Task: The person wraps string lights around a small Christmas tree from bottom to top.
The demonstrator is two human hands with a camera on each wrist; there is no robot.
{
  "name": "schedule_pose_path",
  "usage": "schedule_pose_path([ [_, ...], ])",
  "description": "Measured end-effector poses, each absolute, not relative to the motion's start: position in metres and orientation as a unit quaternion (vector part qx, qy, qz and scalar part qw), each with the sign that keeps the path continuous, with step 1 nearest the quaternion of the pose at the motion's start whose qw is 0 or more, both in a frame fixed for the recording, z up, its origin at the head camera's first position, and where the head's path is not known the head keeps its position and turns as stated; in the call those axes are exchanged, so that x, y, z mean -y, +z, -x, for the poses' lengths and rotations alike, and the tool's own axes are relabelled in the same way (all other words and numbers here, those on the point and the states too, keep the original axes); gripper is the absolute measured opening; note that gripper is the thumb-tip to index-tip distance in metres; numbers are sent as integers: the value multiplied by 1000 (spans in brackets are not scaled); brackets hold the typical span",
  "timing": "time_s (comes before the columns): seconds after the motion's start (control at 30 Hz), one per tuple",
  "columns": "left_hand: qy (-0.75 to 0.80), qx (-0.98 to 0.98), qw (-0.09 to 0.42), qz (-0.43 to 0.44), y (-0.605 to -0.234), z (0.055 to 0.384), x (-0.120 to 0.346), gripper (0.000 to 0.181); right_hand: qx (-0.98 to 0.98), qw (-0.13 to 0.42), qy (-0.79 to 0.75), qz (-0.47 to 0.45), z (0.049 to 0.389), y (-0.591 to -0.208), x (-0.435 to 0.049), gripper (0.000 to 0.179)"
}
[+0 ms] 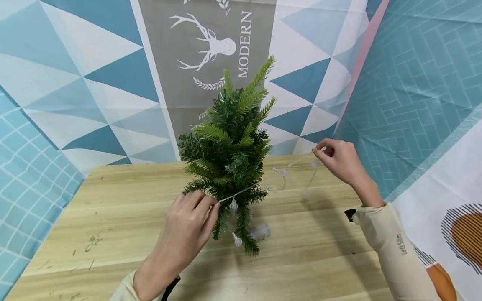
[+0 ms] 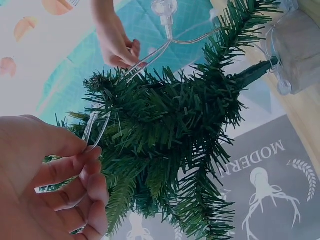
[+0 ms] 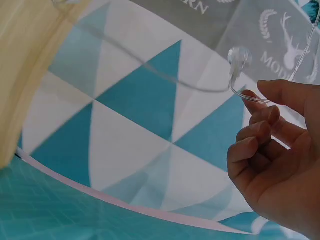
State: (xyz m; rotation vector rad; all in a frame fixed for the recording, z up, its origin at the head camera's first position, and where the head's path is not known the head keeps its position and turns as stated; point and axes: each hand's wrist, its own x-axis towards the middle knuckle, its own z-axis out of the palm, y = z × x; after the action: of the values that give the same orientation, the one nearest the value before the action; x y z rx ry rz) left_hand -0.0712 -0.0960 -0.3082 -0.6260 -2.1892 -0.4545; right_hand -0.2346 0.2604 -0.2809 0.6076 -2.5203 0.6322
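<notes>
A small artificial Christmas tree (image 1: 233, 154) stands on the wooden table, dark green with lighter tips. A string of lights (image 1: 242, 192) on clear wire with round clear bulbs runs past its branches. My left hand (image 1: 190, 221), at the tree's lower left, pinches the wire between thumb and fingers; a bulb (image 1: 233, 205) hangs just beside it. Out to the right of the tree, my right hand (image 1: 339, 161) pinches another stretch of the wire. In the right wrist view a clear bulb (image 3: 240, 60) sits close to the fingertips of that hand.
A clear block-like piece (image 1: 260, 231) is by the foot of the tree on the table (image 1: 132, 234). Green needle bits (image 1: 94, 240) lie scattered at the left. Patterned cloth (image 1: 113, 83) hangs close behind and along both sides.
</notes>
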Motion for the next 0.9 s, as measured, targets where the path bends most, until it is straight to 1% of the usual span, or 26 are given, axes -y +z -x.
schedule_pose_path([
  [0.23,-202,851,411,257,-305,73,91,11,923,178,274,-205,252,-282,-266,14],
  [0.4,-197,841,432,259,-305,75,86,12,919,135,305,-211,267,-277,-257,15],
  [0.57,-175,844,441,252,-307,77,85,14,913,114,320,-224,280,-268,-241,16],
  [0.63,-166,846,441,249,-307,77,86,16,910,108,323,-238,285,-264,-235,16],
  [0.73,-157,849,440,247,-308,77,86,18,897,90,345,-263,290,-255,-226,21],
  [0.83,-157,853,432,249,-309,76,86,20,873,61,394,-280,288,-241,-215,25],
  [0.9,-160,855,425,252,-309,75,87,22,858,53,422,-289,285,-231,-206,26],
])
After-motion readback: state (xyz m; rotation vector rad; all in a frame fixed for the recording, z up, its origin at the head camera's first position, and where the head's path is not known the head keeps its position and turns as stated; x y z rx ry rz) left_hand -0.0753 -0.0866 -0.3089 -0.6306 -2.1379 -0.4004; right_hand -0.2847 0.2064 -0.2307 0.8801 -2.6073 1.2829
